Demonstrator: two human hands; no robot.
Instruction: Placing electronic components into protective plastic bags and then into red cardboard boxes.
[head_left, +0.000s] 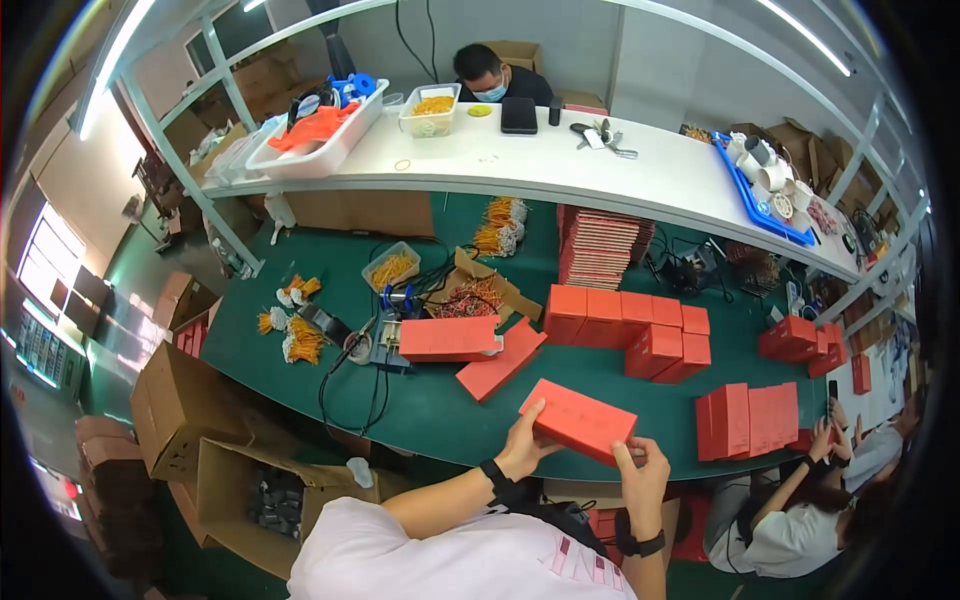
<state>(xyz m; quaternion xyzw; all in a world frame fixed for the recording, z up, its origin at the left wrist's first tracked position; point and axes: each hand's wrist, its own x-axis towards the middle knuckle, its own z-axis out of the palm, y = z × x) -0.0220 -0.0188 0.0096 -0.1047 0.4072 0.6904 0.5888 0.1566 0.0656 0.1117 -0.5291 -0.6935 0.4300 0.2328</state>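
Between my two hands, above the near edge of the green table, is a red box (580, 420). My left hand (522, 440) grips its left end, thumb on top. At the right end my right hand (640, 468) closes on the box's corner with thumb and fingers. Just beyond lie two more red boxes: one slanted (502, 362), the other (448, 339) resting partly over a soldering stand and showing a pale end. Stacked red boxes (620, 318) stand further back, and a row of upright red boxes (748, 420) is at my right.
A white shelf (480, 150) spans the table's far side. Black cables (350, 395) trail over the front edge. Bundled yellow wires (303, 340) lie at left, beside an open carton (245, 500) on the floor. People sit opposite and at my right.
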